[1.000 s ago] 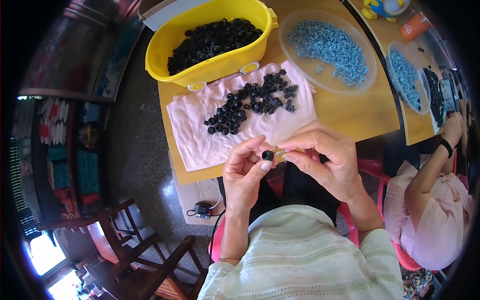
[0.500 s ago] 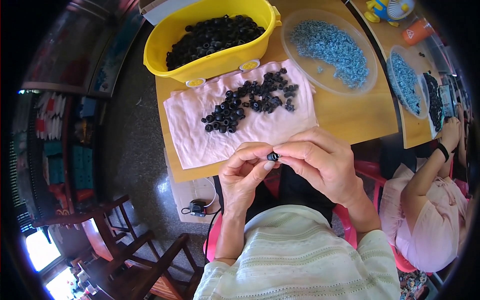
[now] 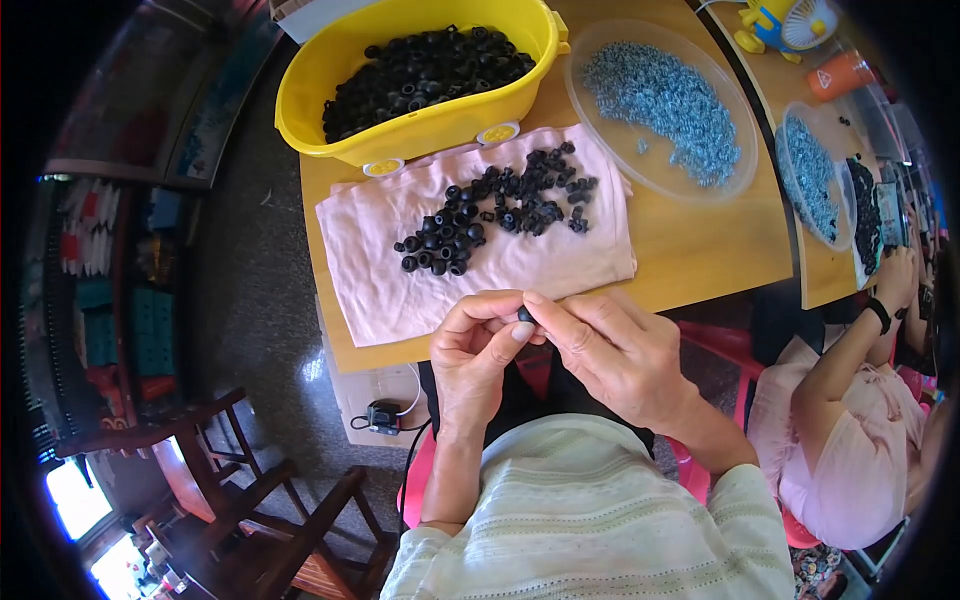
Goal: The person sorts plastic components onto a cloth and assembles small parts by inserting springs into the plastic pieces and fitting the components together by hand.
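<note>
Over the table's near edge, both my hands meet at a small rounded black part. My left hand pinches it between thumb and fingertips. From the other side, my right hand is closed in on the part, its index fingertip touching it; the right thumb is mostly hidden. Beyond my hands lies a folded pink cloth. On the cloth, a group of round hollow black parts sits to the left, and smaller black pieces are scattered to the right.
A yellow tub full of black parts stands behind the cloth. To its right is a shallow clear tray of small bluish pieces. A co-worker sits at my right beside another tray. Wooden chairs stand at lower left.
Both hands have moved slightly left and down in the picture. My right index fingertip now covers more of the black part, whose opening showed before. The view has shifted a little.
</note>
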Available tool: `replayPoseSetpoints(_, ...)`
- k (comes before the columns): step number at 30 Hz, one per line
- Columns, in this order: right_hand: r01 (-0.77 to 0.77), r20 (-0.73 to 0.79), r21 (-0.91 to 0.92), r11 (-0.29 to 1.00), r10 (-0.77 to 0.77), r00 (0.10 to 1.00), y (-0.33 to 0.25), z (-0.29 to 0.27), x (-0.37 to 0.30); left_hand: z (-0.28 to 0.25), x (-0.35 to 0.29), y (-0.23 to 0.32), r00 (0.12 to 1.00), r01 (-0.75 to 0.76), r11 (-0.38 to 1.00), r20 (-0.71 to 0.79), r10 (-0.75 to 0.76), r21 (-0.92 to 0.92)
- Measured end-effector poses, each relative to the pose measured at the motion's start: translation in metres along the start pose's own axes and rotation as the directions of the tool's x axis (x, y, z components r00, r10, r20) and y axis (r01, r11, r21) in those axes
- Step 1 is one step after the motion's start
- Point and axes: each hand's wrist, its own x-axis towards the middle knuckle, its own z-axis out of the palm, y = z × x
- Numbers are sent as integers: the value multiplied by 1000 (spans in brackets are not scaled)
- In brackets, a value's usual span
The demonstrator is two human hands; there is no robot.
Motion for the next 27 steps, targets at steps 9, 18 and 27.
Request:
replayPoseSetpoints(9, -64, 92, 26, 998, 61, 994, 1, 10, -4, -7, 8, -5, 998, 17, 996, -63, -12, 82)
replayPoseSetpoints(18, -425, 2, 155, 892, 430, 903, 54, 1, 10, -19, 10, -6, 996, 93, 995, 17, -93, -40)
replayPoseSetpoints(27, -465, -34, -16, 885, 464, 885, 61, 12, 10, -17, 10, -7, 995, 89, 996, 37, -89, 4)
